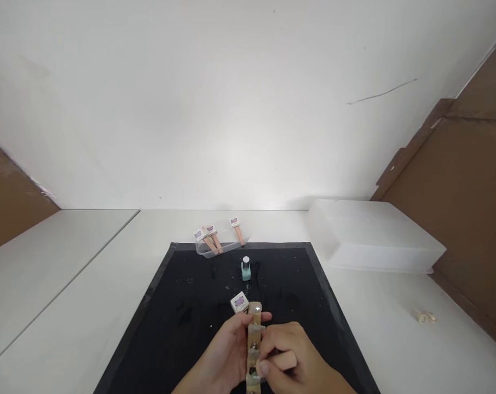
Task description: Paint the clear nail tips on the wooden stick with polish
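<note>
My left hand [227, 350] is closed round a narrow tan strip [254, 336] that points away from me over the black mat. Clear, shiny pieces and small dark spots show along its length. Against the strip's right side, the fingers of my right hand [299, 355] are pinched together at its lower part; what they hold, if anything, is hidden. A white square piece with a purple print [240, 302] lies just beyond my left fingertips. Further off, a small mint-green nail polish bottle [246, 271] with a light-topped dark cap stands upright.
The black mat [182, 284] lies on a white table. At its far edge, a clear tray [227, 247] holds peach-coloured sticks with white printed heads [238, 232]. A white translucent box [379, 232] stands back right, with small cream pieces [424, 316] nearer. Brown cardboard [469, 186] borders the right.
</note>
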`<state>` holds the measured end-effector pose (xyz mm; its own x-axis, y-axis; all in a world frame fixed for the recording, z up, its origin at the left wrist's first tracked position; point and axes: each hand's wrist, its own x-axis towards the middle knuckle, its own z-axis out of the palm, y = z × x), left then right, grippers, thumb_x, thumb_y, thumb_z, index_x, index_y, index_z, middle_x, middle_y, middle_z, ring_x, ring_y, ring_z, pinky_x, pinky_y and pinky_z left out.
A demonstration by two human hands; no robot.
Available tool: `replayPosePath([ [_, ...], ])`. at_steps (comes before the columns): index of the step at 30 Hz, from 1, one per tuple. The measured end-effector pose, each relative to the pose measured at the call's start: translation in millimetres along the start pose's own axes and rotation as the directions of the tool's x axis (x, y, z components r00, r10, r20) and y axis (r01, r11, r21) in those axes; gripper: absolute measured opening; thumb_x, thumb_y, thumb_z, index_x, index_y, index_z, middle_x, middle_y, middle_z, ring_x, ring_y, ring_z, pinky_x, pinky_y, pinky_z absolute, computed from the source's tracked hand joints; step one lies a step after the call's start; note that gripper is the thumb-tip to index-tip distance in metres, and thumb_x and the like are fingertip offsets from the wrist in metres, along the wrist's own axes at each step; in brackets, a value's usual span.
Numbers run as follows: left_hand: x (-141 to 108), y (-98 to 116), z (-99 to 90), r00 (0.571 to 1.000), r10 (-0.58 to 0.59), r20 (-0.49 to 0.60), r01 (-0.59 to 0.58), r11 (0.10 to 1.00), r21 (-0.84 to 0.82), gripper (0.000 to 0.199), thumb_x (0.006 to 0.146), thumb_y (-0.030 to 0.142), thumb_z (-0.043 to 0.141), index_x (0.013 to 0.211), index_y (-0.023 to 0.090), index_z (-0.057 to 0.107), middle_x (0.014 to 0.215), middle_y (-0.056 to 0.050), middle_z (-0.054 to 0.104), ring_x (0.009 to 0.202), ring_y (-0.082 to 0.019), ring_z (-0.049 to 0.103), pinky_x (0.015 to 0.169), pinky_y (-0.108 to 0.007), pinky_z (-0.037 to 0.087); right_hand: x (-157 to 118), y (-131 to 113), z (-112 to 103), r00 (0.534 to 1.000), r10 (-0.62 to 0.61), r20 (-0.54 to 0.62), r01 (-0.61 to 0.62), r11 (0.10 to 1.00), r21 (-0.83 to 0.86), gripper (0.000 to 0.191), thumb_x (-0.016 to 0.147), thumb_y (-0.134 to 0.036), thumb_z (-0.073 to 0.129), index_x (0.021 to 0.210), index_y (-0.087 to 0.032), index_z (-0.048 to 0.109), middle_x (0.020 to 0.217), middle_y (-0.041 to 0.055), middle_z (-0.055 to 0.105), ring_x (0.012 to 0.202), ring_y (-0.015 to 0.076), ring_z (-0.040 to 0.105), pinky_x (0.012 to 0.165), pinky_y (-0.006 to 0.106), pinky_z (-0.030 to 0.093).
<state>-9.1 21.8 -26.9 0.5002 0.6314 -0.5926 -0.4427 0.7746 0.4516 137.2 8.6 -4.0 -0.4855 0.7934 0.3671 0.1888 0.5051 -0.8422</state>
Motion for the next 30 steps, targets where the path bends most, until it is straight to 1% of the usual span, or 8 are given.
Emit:
replayPosePath([
  [4,0.4,-0.3,-0.3,1.000,0.010,-0.005,-0.010,1.000,0.008,0.038,0.073,0.033,0.047,0.102,0.011,0.057,0.069,-0.003,0.061,0.067,-0.015,0.058,0.069,-0.029,0.042,0.3,2.5,3.3,0.999,0.015,0.035,-0.015,1.000,0.006,0.009,0.065,-0.013,0.049,0.058,-0.020,0.049,0.050,-0.0055,0.041,0.042,0.0091,0.038,0.047,0.020,0.035],
  [7,-0.5,0.6,1.6,1.000,-0.003,-0.012,0.003,1.000,0.008,0.038,0.073,0.033,0.047,0.102,0.010,0.056,0.068,-0.003,0.061,0.065,-0.015,0.058,0.068,-0.029,0.042,0.9,2.4,3.8,1.000,0.025,0.015,-0.024,0.999,-0.025,0.009,0.063,-0.013,0.048,0.057,-0.020,0.046,0.048,-0.0062,0.039,0.041,0.0091,0.037,0.047,0.020,0.034],
  [11,-0.7,1.0,2.1,1.000,-0.014,-0.014,0.013,1.000,-0.002,0.039,0.072,0.033,0.048,0.104,0.011,0.054,0.070,-0.003,0.061,0.065,-0.016,0.058,0.066,-0.029,0.042,3.3,0.5,2.3,1.000,-0.004,-0.021,0.002,0.998,-0.068,0.014,0.061,-0.013,0.044,0.053,-0.021,0.036,0.047,-0.0063,0.036,0.041,0.0093,0.036,0.046,0.020,0.034],
  [14,-0.3,0.7,1.6,1.000,-0.024,-0.002,0.024,1.000,-0.009,0.040,0.072,0.033,0.049,0.106,0.013,0.052,0.072,-0.003,0.061,0.067,-0.016,0.059,0.066,-0.029,0.042,4.7,-1.5,0.3,0.999,-0.031,-0.043,0.024,0.989,-0.146,0.019,0.060,-0.013,0.042,0.053,-0.021,0.027,0.046,-0.0070,0.029,0.040,0.0094,0.033,0.044,0.021,0.031],
  [19,-1.8,2.1,4.9,1.000,-0.021,0.004,0.021,1.000,-0.012,0.039,0.072,0.033,0.048,0.105,0.013,0.051,0.071,-0.003,0.062,0.060,-0.015,0.057,0.062,-0.028,0.041,3.7,-3.5,-3.3,0.996,-0.083,-0.039,0.072,0.972,-0.225,0.023,0.064,-0.013,0.040,0.055,-0.021,0.020,0.047,-0.0074,0.024,0.039,0.0092,0.028,0.044,0.022,0.027],
  [23,-2.8,3.7,7.5,0.999,-0.031,-0.007,0.031,0.999,-0.009,0.038,0.072,0.033,0.047,0.104,0.013,0.052,0.066,0.000,0.060,0.052,-0.011,0.053,0.057,-0.026,0.040,1.6,-0.9,-5.6,0.992,-0.109,-0.069,0.090,0.968,-0.235,0.021,0.065,-0.013,0.039,0.054,-0.021,0.022,0.046,-0.0072,0.027,0.039,0.0094,0.031,0.045,0.022,0.028],
  [28,-0.5,1.8,4.2,1.000,-0.014,0.003,0.014,1.000,0.003,0.038,0.072,0.033,0.048,0.104,0.012,0.053,0.069,-0.002,0.061,0.060,-0.014,0.056,0.060,-0.027,0.041,-0.8,0.2,-6.7,0.992,-0.093,-0.081,0.077,0.981,-0.178,0.018,0.068,-0.016,0.043,0.053,-0.021,0.033,0.046,-0.0063,0.035,0.041,0.0101,0.038,0.048,0.022,0.033],
  [30,0.0,1.2,3.6,1.000,-0.008,0.002,0.008,1.000,0.002,0.039,0.072,0.033,0.048,0.103,0.011,0.054,0.070,-0.002,0.061,0.061,-0.014,0.057,0.060,-0.027,0.040,-1.2,-1.1,-6.5,0.991,-0.107,-0.075,0.095,0.984,-0.153,0.016,0.067,-0.015,0.046,0.055,-0.021,0.038,0.047,-0.0063,0.038,0.042,0.0100,0.040,0.050,0.021,0.035],
])
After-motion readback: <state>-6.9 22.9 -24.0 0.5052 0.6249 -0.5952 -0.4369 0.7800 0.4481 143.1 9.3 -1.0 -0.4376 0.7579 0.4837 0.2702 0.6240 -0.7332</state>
